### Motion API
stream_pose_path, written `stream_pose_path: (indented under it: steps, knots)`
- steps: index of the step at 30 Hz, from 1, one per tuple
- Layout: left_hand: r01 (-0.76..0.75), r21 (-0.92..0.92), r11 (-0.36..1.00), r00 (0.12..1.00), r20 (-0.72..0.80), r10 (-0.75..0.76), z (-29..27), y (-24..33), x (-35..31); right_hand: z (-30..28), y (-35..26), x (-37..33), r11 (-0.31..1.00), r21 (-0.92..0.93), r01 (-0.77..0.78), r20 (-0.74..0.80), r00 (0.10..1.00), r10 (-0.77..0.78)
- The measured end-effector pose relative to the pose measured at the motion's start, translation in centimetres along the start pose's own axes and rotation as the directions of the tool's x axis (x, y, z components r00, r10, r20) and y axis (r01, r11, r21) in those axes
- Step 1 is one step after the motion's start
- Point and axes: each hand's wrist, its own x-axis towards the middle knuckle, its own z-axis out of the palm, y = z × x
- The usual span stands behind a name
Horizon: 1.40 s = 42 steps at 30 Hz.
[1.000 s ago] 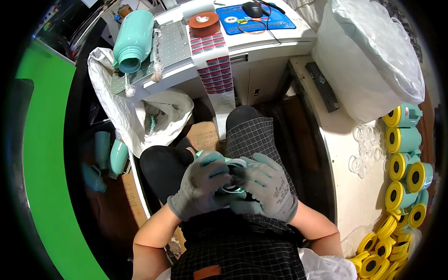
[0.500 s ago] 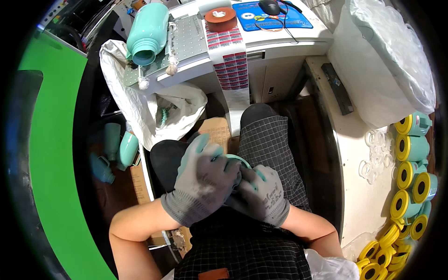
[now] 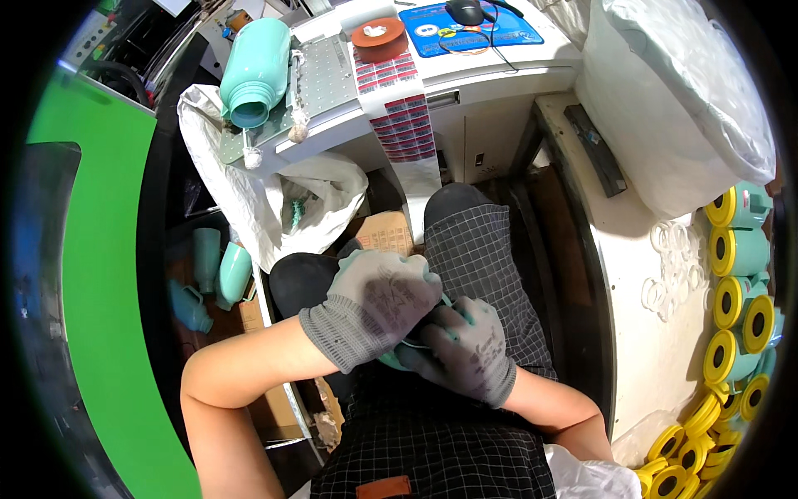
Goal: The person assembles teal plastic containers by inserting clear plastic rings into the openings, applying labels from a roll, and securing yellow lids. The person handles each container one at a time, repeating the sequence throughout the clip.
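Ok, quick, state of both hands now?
Left hand: curled over the teal piece; fingers mostly hidden, grip can't be told.
Right hand: curled closed, apparently holding that teal piece.

On the white table (image 3: 499, 81), 1 black mouse (image 3: 464, 12) lies on 1 blue mat (image 3: 519, 32) toward the right end. Left of the mat sits 1 red-brown roll (image 3: 379, 51); 1 label strip (image 3: 405, 133) hangs over the near edge. On the right-hand table (image 3: 632, 358), 1 dark bar (image 3: 595, 150) lies along the left edge, beside 1 big white bag (image 3: 665, 108).
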Motion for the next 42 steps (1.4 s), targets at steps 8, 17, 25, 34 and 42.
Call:
stream_pose_path:
  steps: [8, 17, 25, 34, 42]
  knots:
    - [-0.13, -0.505, 0.853, 0.824, -0.533, -0.19, 6.4, 2.8, -2.6, -3.6, 2.8, -7.8, 0.983, 0.094, -0.156, -0.373, 0.91, 0.18]
    - [-0.453, -0.39, 0.801, 0.833, -0.506, 0.225, 8.5, 8.0, -2.0, -6.0, 2.5, -10.0, 0.388, 0.451, -0.804, 0.379, 0.566, 0.732]
    - [0.013, -0.992, 0.123, 0.597, -0.091, -0.797, 6.3, -11.0, 6.7, -7.8, 6.0, -13.1, 0.185, 0.933, -0.309, -0.033, 0.438, 0.899]
    - [-0.061, -0.975, 0.212, 0.574, -0.208, -0.792, 12.8, -18.5, 11.4, -4.8, 6.8, -12.2, 0.646, 0.594, -0.48, -0.337, 0.58, 0.741]
    - [0.203, -0.689, 0.696, 0.464, -0.558, -0.688, 8.4, -18.8, 11.1, -2.1, 6.0, -11.3, 0.704, 0.538, -0.463, -0.275, 0.694, 0.666]
